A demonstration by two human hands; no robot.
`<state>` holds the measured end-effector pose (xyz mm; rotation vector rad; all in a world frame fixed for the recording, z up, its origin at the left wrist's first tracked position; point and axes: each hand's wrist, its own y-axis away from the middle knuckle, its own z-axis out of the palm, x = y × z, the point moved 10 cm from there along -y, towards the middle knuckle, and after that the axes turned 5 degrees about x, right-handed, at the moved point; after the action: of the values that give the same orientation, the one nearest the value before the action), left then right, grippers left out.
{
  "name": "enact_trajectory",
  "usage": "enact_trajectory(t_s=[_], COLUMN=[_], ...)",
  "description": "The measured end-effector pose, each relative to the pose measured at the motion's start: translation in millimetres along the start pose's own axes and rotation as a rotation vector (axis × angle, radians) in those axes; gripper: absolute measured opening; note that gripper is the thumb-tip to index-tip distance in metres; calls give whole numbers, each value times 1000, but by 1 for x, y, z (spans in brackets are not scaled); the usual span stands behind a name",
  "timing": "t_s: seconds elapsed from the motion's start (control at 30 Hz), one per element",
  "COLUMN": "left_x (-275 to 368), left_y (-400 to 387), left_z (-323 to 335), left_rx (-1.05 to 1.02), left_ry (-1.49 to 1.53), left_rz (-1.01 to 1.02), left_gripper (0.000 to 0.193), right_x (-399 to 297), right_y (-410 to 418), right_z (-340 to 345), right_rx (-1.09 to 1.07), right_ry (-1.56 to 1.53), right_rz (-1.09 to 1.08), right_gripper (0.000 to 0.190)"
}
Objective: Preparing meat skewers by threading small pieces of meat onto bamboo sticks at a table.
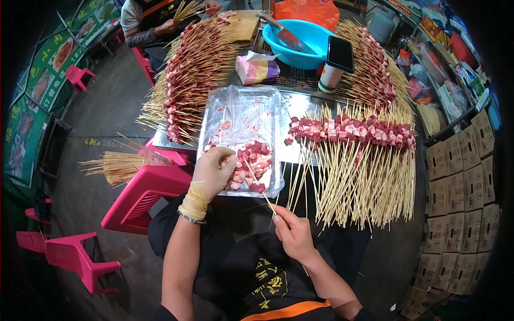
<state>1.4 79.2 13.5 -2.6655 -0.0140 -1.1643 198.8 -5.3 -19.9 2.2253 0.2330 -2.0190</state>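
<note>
My right hand (294,234), bare, pinches a bamboo skewer (268,200) between thumb and fingers. One or two pieces of dark red meat sit on the skewer, its tip pointing up and left over the tray. My left hand (215,170) wears a pale glove and is at the left side of the metal tray (241,96), its thumb and fingertips close together; whether they pinch a piece of meat cannot be told. Diced raw meat (255,160) lies in the tray's near end, which is lined with clear plastic. To the right lies a row of meat skewers (353,132), handles towards me.
Stacked skewers (196,80) stand left and more (371,64) at the back right. Behind the tray are a tissue pack (257,70), a cup (330,78) under a phone (340,54), and a blue basin (297,60) holding a cleaver (291,38). Unused skewers (120,164) rest on pink stools. A co-worker's hand (166,27) holds sticks.
</note>
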Motion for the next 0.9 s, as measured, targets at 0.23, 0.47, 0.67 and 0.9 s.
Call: enact_trajectory(t_s=[0.23, 0.47, 0.67, 0.9], left_x=[-17, -11, -14, 1], left_y=[11, 14, 14, 12], left_z=[24, 27, 32, 35], left_rx=[-120, -124, -99, -33], left_ry=[1255, 1288, 1192, 894], left_rz=[-458, -491, -470, -383], left_gripper=[24, 23, 23, 32], right_x=[-14, -26, -31, -45], right_y=[1, 1, 3, 1], right_z=[7, 0, -4, -2], right_rx=[-66, -43, -50, 35], right_ry=[34, 83, 136, 400], right_rz=[-88, -108, -44, -300], right_gripper=[28, 28, 29, 30])
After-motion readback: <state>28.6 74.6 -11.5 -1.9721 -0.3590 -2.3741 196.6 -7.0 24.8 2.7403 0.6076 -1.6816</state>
